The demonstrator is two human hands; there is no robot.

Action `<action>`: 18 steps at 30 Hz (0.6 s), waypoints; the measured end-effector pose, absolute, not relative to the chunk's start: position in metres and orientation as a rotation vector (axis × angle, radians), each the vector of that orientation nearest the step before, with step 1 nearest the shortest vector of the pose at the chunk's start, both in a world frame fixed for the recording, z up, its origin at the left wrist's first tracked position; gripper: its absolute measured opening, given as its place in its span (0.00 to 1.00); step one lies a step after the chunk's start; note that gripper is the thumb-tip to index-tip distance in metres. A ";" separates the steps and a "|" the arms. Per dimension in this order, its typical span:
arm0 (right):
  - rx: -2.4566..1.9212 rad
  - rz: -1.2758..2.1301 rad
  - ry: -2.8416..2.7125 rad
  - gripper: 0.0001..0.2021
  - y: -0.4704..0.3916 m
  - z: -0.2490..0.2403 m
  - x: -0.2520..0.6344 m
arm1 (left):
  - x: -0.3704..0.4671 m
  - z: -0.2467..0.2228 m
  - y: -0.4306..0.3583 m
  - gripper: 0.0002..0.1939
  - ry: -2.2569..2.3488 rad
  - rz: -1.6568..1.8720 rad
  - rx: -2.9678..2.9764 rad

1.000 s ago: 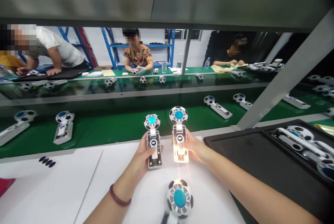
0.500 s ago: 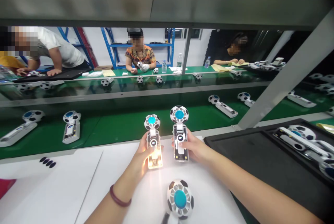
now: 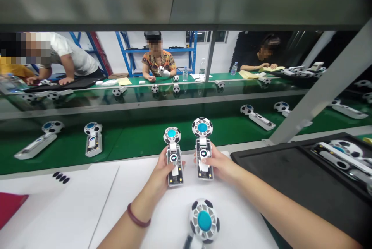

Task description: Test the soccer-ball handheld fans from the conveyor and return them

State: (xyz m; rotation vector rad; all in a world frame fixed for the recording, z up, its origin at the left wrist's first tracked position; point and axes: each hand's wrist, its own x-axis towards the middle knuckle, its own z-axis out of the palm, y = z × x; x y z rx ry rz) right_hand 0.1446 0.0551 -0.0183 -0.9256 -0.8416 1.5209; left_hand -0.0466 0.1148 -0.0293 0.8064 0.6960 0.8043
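Note:
My left hand (image 3: 159, 167) is wrapped round the clear handle of a handheld fan (image 3: 175, 175) with a black-and-white football-patterned head and a blue centre. Its thumb presses on the handle's white strip, just below a small round lit display. A matching handheld fan (image 3: 204, 171) is gripped in my right hand (image 3: 222, 162), thumb also on the front. Both fans stand side by side, heads up and apart, above the white work surface (image 3: 139, 218). Nearer to me lies a third football-patterned fan (image 3: 204, 221), its handle mostly cut off by the frame's bottom edge.
Several more fans, such as one fan (image 3: 93, 138) at left, lie on the green conveyor belt (image 3: 130, 136). A black tray (image 3: 270, 175) at right holds fans. Black oval pieces (image 3: 61, 177) lie at left. A slanted metal post (image 3: 314, 74) stands right. Co-workers sit opposite.
The bright warm light in the left-hand fan's handle has gone out. Fans on the belt have shifted to the right. Both hands keep their hold.

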 end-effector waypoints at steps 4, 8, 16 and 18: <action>-0.922 1.563 -0.871 0.34 0.053 -0.018 0.145 | -0.046 -0.031 0.114 0.40 0.687 0.803 0.828; -0.943 1.589 -0.875 0.36 0.052 -0.016 0.144 | -0.048 -0.034 0.116 0.38 0.669 0.816 0.786; -0.911 1.566 -0.914 0.36 0.053 -0.018 0.145 | -0.051 -0.035 0.117 0.40 0.631 0.793 0.787; -0.918 1.562 -0.917 0.37 0.053 -0.018 0.144 | -0.051 -0.035 0.117 0.40 0.634 0.795 0.788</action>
